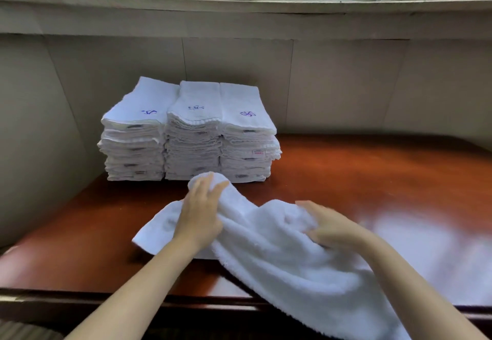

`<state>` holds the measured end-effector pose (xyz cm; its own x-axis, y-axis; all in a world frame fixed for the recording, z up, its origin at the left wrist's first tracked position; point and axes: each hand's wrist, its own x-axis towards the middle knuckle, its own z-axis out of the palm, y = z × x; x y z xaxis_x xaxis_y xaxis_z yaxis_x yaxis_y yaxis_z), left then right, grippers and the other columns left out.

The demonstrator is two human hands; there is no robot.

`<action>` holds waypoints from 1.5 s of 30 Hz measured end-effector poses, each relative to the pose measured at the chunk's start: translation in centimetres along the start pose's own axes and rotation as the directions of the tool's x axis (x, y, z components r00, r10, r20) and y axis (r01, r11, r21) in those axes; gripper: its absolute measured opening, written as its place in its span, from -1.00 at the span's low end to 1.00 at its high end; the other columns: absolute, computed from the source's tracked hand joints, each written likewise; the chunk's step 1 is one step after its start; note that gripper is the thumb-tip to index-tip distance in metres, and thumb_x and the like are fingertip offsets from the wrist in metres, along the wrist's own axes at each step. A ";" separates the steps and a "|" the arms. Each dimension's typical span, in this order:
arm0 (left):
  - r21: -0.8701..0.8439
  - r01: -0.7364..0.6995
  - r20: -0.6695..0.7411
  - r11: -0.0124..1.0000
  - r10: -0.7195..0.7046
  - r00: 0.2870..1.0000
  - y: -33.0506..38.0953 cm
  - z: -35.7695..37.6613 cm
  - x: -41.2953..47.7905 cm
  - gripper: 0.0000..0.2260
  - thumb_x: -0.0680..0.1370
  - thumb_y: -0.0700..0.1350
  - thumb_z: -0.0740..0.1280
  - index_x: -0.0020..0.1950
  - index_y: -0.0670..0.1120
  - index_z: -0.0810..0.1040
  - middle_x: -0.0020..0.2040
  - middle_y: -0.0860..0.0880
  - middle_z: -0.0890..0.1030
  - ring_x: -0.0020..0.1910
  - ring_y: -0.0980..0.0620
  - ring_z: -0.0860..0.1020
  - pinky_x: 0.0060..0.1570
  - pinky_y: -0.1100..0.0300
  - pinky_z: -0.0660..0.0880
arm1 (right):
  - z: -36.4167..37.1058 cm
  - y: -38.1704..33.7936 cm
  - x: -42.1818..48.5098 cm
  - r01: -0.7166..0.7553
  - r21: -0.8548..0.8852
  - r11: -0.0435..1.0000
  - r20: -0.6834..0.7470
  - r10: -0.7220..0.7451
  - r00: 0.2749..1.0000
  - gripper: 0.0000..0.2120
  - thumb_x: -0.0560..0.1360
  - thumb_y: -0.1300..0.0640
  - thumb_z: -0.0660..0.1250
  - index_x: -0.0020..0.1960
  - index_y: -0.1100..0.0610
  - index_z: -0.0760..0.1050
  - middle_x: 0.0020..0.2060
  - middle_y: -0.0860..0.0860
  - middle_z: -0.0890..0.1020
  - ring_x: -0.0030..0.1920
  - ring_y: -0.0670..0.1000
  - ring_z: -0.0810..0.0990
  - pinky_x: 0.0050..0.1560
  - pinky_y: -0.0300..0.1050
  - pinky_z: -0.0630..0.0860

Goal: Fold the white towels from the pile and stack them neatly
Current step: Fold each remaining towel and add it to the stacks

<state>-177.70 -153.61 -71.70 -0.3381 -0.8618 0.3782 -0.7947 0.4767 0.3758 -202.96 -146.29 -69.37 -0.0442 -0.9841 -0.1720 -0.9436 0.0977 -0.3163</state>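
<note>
Towel (279, 249) gripped between left hand (199, 219), right hand (327, 229).

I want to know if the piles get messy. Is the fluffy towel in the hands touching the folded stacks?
Cannot tell. In the head view the loose towel rises in front of the folded stacks, hiding where they might meet.

fluffy terry cloth towel (279, 254); glossy polished wood table (372, 174).
</note>
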 end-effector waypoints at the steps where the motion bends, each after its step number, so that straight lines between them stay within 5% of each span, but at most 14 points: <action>1: 0.028 -0.122 0.041 0.992 0.120 0.992 0.7 0.1 0.1 -0.30 0.36 -0.43 0.14 0.48 -0.03 0.31 0.54 -0.06 0.13 0.55 -0.05 0.00 0.46 0.14 -0.06 | 0.0 0.1 0.0 -0.022 0.037 0.999 0.079 0.019 0.997 -0.44 0.48 0.09 0.26 0.46 -0.08 0.23 0.36 -0.06 0.41 0.28 -0.01 0.43 0.36 -0.03 0.29; 4: -0.136 -0.192 0.236 0.972 0.220 0.947 2.6 0.7 -0.3 -0.33 0.42 -0.42 0.10 0.47 0.06 0.30 0.48 0.04 0.29 0.48 0.00 0.25 0.44 0.20 0.10 | 0.3 -0.6 -0.3 0.062 0.040 0.997 0.085 -0.066 0.994 -0.53 0.43 0.24 0.21 0.28 -0.10 0.42 0.13 -0.04 0.58 -0.15 -0.14 0.49 0.11 -0.11 0.35; 10: -0.148 -0.063 0.477 0.987 0.127 0.870 3.8 1.3 -0.3 -0.39 0.43 0.12 -0.01 0.49 0.36 -0.03 0.50 0.14 0.26 0.41 -0.03 0.34 0.36 0.11 0.25 | 0.8 -2.1 -0.7 0.168 -0.076 0.983 -0.234 -0.182 0.955 -0.69 0.45 0.21 0.23 0.16 -0.01 0.45 0.07 0.01 0.57 0.03 0.12 0.55 -0.08 -0.08 0.48; 13: -0.068 -0.057 0.470 0.996 0.082 0.879 3.7 1.6 0.3 -0.47 0.55 0.28 0.00 0.47 0.40 -0.15 0.47 0.06 0.33 0.36 -0.08 0.40 0.28 0.03 0.31 | -0.9 -1.4 -1.2 0.095 -0.047 0.994 -0.730 -0.099 0.676 -0.86 0.51 0.18 0.26 0.07 0.11 0.46 -0.07 0.03 0.58 -0.09 0.22 0.58 -0.23 -0.03 0.40; 15: 0.051 -0.047 0.511 0.998 0.014 0.859 3.7 1.7 0.4 -0.36 0.55 0.20 0.12 0.45 0.39 -0.27 0.46 -0.01 0.31 0.27 -0.11 0.45 0.14 0.01 0.39 | -2.1 0.0 -1.5 0.095 0.071 0.993 -0.866 0.014 0.500 -0.88 0.51 0.15 0.33 -0.05 0.13 0.40 -0.31 0.01 0.51 -0.28 0.27 0.55 -0.36 -0.07 0.31; 18: 0.174 0.024 0.592 0.984 -0.124 0.796 3.7 1.8 1.0 -0.24 0.47 0.12 0.25 0.48 0.37 -0.21 0.47 -0.10 0.21 0.28 -0.14 0.42 0.08 0.06 0.38 | -2.5 1.7 -1.7 0.100 0.089 0.991 -0.704 -0.009 0.710 -0.75 0.52 0.01 0.34 -0.17 0.09 0.30 -0.41 -0.04 0.44 -0.36 0.15 0.44 -0.35 -0.06 0.28; 21: 0.148 0.090 0.682 0.985 -0.167 0.712 3.9 1.3 1.8 -0.40 0.47 0.02 0.29 0.47 0.26 0.16 0.43 -0.06 0.31 0.31 -0.10 0.39 0.14 0.12 0.36 | -1.8 1.7 -2.0 0.125 0.119 0.985 -0.150 -0.107 0.983 -0.65 0.49 -0.10 0.33 -0.27 0.14 0.37 -0.39 -0.08 0.48 -0.38 -0.05 0.39 -0.30 -0.11 0.30; 24: 0.092 0.137 0.698 0.986 -0.162 0.697 3.5 0.9 2.3 -0.50 0.45 -0.03 0.34 0.36 0.13 0.31 0.30 0.00 0.45 0.21 -0.02 0.44 0.22 0.08 0.39 | -1.6 1.5 -3.1 0.028 0.184 0.982 0.322 -0.087 0.943 -0.58 0.39 -0.14 0.43 0.06 0.12 0.44 -0.07 -0.08 0.57 -0.04 -0.04 0.54 -0.05 -0.13 0.42; 26: 0.064 0.202 0.692 0.977 -0.189 0.697 2.9 0.6 2.4 -0.47 0.43 0.00 0.37 0.36 0.10 0.30 0.24 0.02 0.47 0.16 0.00 0.45 0.15 0.12 0.40 | -1.9 1.8 -3.6 -0.055 0.049 0.997 0.434 0.029 0.900 -0.16 0.35 -0.15 0.48 0.48 0.00 0.14 0.41 -0.13 0.34 0.41 -0.03 0.32 0.36 -0.09 0.30; 28: -0.039 0.391 0.700 0.919 -0.255 0.668 2.2 0.0 2.6 -0.50 0.36 -0.01 0.37 0.29 0.09 0.36 -0.01 -0.03 0.52 -0.11 0.01 0.48 -0.13 0.19 0.42 | -2.1 2.1 -3.8 -0.056 -0.078 0.995 0.438 0.084 0.895 0.02 0.31 -0.15 0.51 0.55 -0.07 -0.06 0.49 -0.18 0.16 0.48 -0.06 0.18 0.43 -0.12 0.21; 31: -0.026 0.371 0.647 0.928 -0.267 0.714 1.0 -0.3 2.8 -0.70 0.38 -0.07 0.33 0.10 0.06 0.52 -0.18 -0.05 0.50 -0.35 0.03 0.40 -0.37 0.29 0.34 | -2.0 2.7 -3.4 -0.106 -0.148 0.983 0.390 0.156 0.908 -0.22 0.27 -0.11 0.55 0.38 -0.04 0.25 0.28 -0.13 0.45 0.26 -0.05 0.46 0.14 -0.20 0.43; 34: 0.053 0.155 0.532 0.986 -0.159 0.832 -0.1 0.8 2.9 -0.81 0.45 0.03 0.31 -0.23 -0.08 0.47 -0.11 0.03 0.48 -0.22 0.02 0.42 -0.17 0.19 0.38 | -1.9 3.3 -2.7 -0.139 -0.125 0.982 0.351 0.175 0.920 -0.49 0.27 -0.09 0.54 0.15 -0.06 0.45 -0.04 -0.15 0.58 -0.07 -0.08 0.56 -0.27 -0.26 0.43; 40: -0.085 0.331 -0.019 0.940 -0.334 0.942 -0.8 0.4 4.5 -0.82 0.50 -0.31 0.17 -0.23 -0.07 0.30 -0.21 -0.12 0.46 -0.14 -0.15 0.43 -0.24 0.06 0.24 | -2.7 4.9 -0.8 -0.212 -0.013 0.977 0.149 0.212 0.966 -0.84 0.29 0.01 0.49 -0.19 0.00 0.57 -0.32 -0.11 0.57 -0.31 -0.06 0.51 -0.39 -0.24 0.39; 45: -0.097 0.263 0.052 0.960 -0.259 0.965 -0.1 -3.9 8.7 -0.76 0.55 -0.25 0.18 -0.30 -0.10 0.24 -0.19 -0.14 0.40 -0.12 -0.13 0.39 -0.28 0.05 0.19 | -6.5 5.9 1.0 -0.365 0.115 0.924 -0.279 0.383 0.881 -0.85 0.36 0.06 0.40 -0.28 0.12 0.51 -0.27 0.03 0.58 -0.23 0.10 0.56 -0.32 -0.21 0.38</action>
<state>-178.57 -160.53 -65.16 -0.1468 -0.9636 0.2232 -0.8029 0.2479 0.5420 -210.69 -147.69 -65.30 -0.4915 -0.8708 -0.0124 -0.8178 0.4664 -0.3372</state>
